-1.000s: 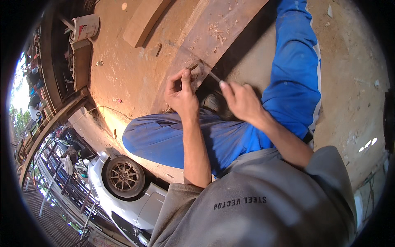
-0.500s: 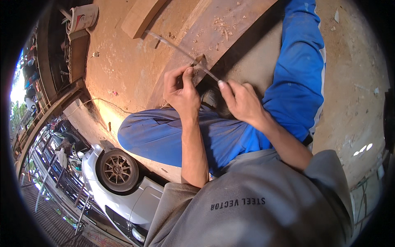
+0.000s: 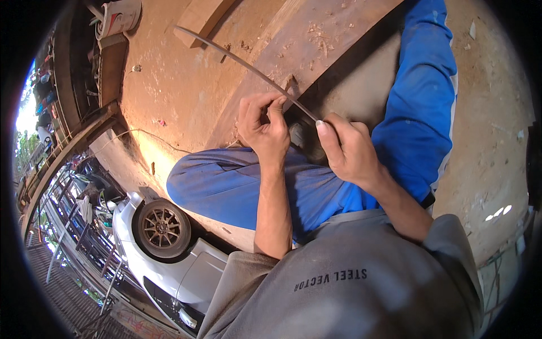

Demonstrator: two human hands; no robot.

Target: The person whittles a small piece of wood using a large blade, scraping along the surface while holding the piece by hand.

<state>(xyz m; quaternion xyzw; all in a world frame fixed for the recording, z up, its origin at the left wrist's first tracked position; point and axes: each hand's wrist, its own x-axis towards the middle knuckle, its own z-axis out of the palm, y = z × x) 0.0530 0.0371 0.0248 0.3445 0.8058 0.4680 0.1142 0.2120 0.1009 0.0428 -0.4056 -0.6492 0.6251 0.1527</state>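
Observation:
Long, thin and dark, a metal rod (image 3: 237,61) runs from my right hand (image 3: 354,151) up to the far left, its tip over a wooden block. My right hand is closed round its near end, thumb laid along it. A small brown piece of wood (image 3: 289,83) shows just beyond the rod, next to my left fingertips. My left hand (image 3: 264,129) is closed in a pinch, thumb and forefinger together beside the rod. The fingers hide part of what they hold, apparently the wood piece. Both hands are above my lap in blue trousers (image 3: 226,189).
A wide wooden plank (image 3: 344,25) strewn with shavings lies in front of me, beside the wooden block (image 3: 206,20). At the far left stands a white bucket (image 3: 121,17). A white car (image 3: 195,277) is parked at the lower left.
The rod, blurred earlier, is now sharp, and its far end reaches further out over the wooden block. Both hands keep their grips. The whole view has shifted slightly.

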